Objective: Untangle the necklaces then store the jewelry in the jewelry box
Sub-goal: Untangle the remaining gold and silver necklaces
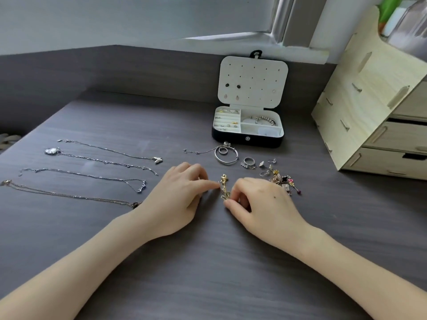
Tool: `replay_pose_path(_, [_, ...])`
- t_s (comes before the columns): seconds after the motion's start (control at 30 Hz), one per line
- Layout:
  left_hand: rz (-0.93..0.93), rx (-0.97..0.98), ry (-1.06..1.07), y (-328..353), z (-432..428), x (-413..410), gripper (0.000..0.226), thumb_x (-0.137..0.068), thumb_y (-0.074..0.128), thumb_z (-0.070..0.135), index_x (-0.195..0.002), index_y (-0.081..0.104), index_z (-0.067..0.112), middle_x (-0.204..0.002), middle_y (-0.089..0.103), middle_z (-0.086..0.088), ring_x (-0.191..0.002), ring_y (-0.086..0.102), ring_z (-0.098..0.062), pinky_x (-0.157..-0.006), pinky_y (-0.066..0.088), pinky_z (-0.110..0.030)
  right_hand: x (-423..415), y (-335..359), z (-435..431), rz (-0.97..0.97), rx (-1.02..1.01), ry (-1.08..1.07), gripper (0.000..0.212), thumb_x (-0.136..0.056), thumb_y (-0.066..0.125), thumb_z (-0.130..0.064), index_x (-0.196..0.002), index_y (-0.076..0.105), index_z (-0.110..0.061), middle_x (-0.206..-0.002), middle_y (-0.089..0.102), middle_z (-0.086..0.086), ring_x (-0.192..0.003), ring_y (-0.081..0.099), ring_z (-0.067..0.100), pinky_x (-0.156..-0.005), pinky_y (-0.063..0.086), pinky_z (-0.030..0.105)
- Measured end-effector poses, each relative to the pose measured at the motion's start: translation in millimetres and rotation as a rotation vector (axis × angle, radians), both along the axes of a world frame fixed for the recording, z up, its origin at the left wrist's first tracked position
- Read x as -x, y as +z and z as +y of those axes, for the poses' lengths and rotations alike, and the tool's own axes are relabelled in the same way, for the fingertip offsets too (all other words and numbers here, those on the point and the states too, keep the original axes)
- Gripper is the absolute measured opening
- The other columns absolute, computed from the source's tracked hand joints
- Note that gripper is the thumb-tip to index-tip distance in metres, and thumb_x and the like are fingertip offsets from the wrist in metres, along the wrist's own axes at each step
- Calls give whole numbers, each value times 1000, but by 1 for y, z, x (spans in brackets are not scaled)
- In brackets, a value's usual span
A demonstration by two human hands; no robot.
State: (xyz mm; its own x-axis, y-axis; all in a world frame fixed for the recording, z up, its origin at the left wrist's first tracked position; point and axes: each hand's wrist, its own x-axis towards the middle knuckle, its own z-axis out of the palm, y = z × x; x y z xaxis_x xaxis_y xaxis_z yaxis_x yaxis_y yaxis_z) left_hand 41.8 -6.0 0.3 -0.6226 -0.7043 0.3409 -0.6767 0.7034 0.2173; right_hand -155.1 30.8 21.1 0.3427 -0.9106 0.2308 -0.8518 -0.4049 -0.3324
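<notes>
A small bunched gold necklace (224, 187) lies on the dark desk between my hands. My left hand (182, 192) pinches its upper part with thumb and forefinger from the left. The curled fingers of my right hand (258, 199) pinch its lower end. Several silver necklaces (99, 176) lie stretched out in separate rows at the left. At the back the black jewelry box (248, 140) stands open with its white lid upright; earrings, rings and a bracelet sit in its compartments.
A silver bangle (225, 155) with a chain, a ring (249, 161) and a pile of small earrings (282, 179) lie in front of the box. A wooden drawer organizer (369, 116) stands at the right. The desk wall runs behind the box.
</notes>
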Motion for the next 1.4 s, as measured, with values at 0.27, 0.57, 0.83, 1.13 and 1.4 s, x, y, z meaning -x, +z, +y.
replay_pose_path(0.27, [47,-165,-235,11,18,-3,53,-74,49,-7,-100,71,34,-86,56,8,-75,46,-11,-70,31,-9,27,13,48,53,-251,174,34,-74,43,-62,-72,51,-29,-64,48,-13,-67,45,6,-58,34,15])
replay_pose_path(0.57, [75,-134,-168,14,18,-5,42,-75,47,-6,-93,73,22,-86,64,8,-78,49,-11,-71,34,-13,25,24,16,-129,-224,88,10,-81,65,-39,-82,62,-30,-65,57,-12,-66,51,5,-60,36,17])
replay_pose_path(0.83, [66,-97,-285,15,30,2,63,-65,47,-16,-95,74,32,-87,59,5,-78,45,-15,-69,31,-16,17,17,7,-31,-307,147,7,-83,63,-35,-83,59,-30,-69,52,-13,-71,48,1,-61,33,15])
replay_pose_path(1.13, [-8,-71,-258,5,32,4,53,-76,38,-2,-109,69,25,-91,57,3,-78,44,-15,-69,39,-27,27,10,5,30,-197,-8,8,-90,54,-34,-87,54,-27,-78,51,-15,-70,44,1,-64,33,16])
replay_pose_path(1.4, [-27,-25,-204,6,31,4,55,-74,38,-2,-116,60,26,-92,58,2,-79,44,-20,-70,36,-29,31,16,13,-89,-185,51,13,-76,57,-46,-78,59,-33,-68,52,-17,-71,44,0,-64,33,16])
